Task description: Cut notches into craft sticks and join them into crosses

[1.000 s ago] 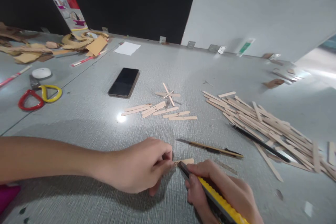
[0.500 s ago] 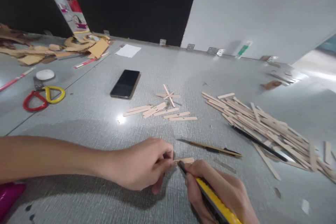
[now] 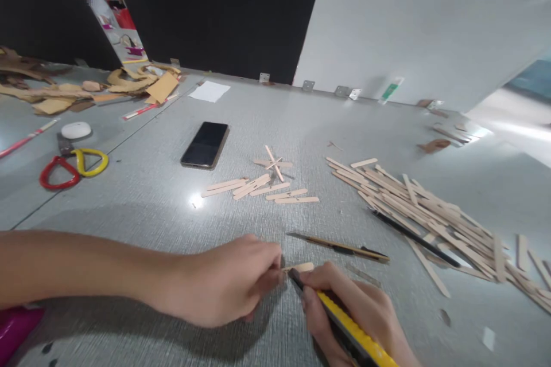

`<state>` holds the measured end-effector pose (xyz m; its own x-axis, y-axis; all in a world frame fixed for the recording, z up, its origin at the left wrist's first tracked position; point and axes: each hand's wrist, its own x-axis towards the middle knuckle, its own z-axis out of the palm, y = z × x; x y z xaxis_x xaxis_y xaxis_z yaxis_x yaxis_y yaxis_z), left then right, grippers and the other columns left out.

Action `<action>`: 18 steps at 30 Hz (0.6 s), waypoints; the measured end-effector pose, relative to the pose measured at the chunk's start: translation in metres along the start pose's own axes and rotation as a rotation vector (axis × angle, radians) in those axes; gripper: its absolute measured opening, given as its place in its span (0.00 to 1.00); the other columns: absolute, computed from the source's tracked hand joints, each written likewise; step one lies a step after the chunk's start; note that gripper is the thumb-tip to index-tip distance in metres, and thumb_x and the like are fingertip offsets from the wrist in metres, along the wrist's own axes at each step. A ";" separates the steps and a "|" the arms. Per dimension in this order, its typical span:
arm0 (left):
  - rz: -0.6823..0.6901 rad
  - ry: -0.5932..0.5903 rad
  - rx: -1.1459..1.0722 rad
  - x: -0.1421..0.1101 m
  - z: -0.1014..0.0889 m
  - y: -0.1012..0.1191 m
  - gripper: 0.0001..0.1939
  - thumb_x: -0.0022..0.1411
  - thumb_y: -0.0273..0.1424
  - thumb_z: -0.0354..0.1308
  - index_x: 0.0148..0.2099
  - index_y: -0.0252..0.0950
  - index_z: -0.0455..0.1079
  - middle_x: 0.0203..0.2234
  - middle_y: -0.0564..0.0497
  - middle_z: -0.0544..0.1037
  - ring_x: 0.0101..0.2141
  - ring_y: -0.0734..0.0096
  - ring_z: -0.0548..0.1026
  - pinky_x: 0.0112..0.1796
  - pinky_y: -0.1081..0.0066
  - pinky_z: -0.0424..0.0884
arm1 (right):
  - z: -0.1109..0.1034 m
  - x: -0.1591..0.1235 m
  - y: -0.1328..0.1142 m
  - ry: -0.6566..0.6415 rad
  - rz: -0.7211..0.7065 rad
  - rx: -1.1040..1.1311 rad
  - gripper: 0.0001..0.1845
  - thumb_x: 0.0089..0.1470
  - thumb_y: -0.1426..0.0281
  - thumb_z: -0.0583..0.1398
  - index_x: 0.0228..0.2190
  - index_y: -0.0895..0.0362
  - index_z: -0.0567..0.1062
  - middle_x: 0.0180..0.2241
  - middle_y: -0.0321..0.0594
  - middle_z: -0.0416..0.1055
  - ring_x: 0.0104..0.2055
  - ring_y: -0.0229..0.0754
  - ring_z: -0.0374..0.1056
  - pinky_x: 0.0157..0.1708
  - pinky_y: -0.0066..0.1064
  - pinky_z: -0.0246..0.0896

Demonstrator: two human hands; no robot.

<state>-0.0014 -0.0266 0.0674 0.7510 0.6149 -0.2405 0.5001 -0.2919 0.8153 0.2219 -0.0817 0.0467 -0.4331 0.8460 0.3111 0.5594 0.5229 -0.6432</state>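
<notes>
My left hand (image 3: 219, 281) pinches one end of a small craft stick (image 3: 305, 267) down by the gray table (image 3: 146, 195). My right hand (image 3: 365, 304) is wrapped around a yellow box cutter (image 3: 349, 322), its tip right by the stick, close to my left fingers. If I push too hard, it could slip and cut me, or the thin wood might snap.

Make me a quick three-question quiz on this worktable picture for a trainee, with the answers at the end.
1. What does the right hand hold? A: phone; B: yellow knife; C: white paper.
2. True or false: the scissors have two handles of the same colour.
3. Fill in: the left hand pinches one end of a wooden ____.

Key: 1. B. 2. False; one is red, one yellow. 3. Stick.
</notes>
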 end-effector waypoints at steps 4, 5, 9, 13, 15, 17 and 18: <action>0.104 0.092 0.427 -0.007 -0.001 0.002 0.11 0.75 0.38 0.53 0.39 0.38 0.66 0.22 0.52 0.74 0.21 0.66 0.73 0.21 0.68 0.52 | -0.005 0.004 0.003 -0.055 -0.035 0.028 0.08 0.68 0.76 0.53 0.39 0.52 0.69 0.24 0.28 0.67 0.19 0.34 0.63 0.21 0.27 0.58; 0.108 0.097 0.464 -0.007 -0.002 0.002 0.11 0.74 0.39 0.55 0.40 0.37 0.67 0.23 0.51 0.76 0.23 0.64 0.75 0.22 0.68 0.53 | -0.006 0.004 0.003 -0.067 -0.031 0.020 0.08 0.68 0.76 0.53 0.39 0.52 0.69 0.24 0.28 0.67 0.19 0.34 0.63 0.21 0.27 0.58; 0.145 0.096 0.375 -0.003 -0.004 -0.005 0.08 0.71 0.36 0.60 0.41 0.38 0.71 0.25 0.53 0.78 0.24 0.67 0.76 0.24 0.71 0.59 | -0.007 0.003 0.006 -0.089 -0.024 0.000 0.07 0.69 0.75 0.53 0.40 0.52 0.69 0.22 0.26 0.65 0.18 0.33 0.60 0.20 0.27 0.56; 0.223 0.108 0.263 0.004 -0.004 -0.016 0.06 0.70 0.30 0.61 0.37 0.37 0.73 0.24 0.57 0.77 0.23 0.74 0.72 0.25 0.75 0.60 | -0.007 0.004 0.006 -0.126 0.003 0.022 0.08 0.70 0.74 0.51 0.40 0.52 0.68 0.23 0.27 0.65 0.18 0.34 0.62 0.20 0.27 0.56; 0.272 0.115 0.243 0.006 -0.002 -0.021 0.06 0.70 0.28 0.61 0.37 0.37 0.74 0.27 0.56 0.79 0.27 0.75 0.74 0.27 0.75 0.62 | -0.007 0.006 0.006 -0.139 0.023 0.007 0.08 0.70 0.74 0.51 0.40 0.51 0.67 0.23 0.27 0.66 0.19 0.35 0.63 0.21 0.27 0.56; 0.317 0.138 0.258 0.008 -0.002 -0.025 0.05 0.71 0.31 0.62 0.40 0.37 0.75 0.28 0.56 0.79 0.28 0.73 0.74 0.30 0.73 0.63 | -0.008 0.009 0.005 -0.146 0.031 -0.012 0.08 0.70 0.73 0.51 0.39 0.51 0.66 0.22 0.26 0.63 0.19 0.35 0.60 0.21 0.27 0.55; 0.343 0.167 0.285 0.009 -0.002 -0.026 0.06 0.71 0.34 0.63 0.43 0.36 0.75 0.29 0.55 0.79 0.30 0.71 0.74 0.32 0.71 0.64 | -0.008 0.010 0.005 -0.150 0.030 -0.011 0.08 0.70 0.74 0.51 0.38 0.50 0.65 0.22 0.25 0.61 0.19 0.34 0.58 0.20 0.27 0.54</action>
<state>-0.0084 -0.0120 0.0449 0.8257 0.5502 0.1244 0.3512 -0.6739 0.6500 0.2259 -0.0700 0.0524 -0.5161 0.8366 0.1837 0.5808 0.4995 -0.6428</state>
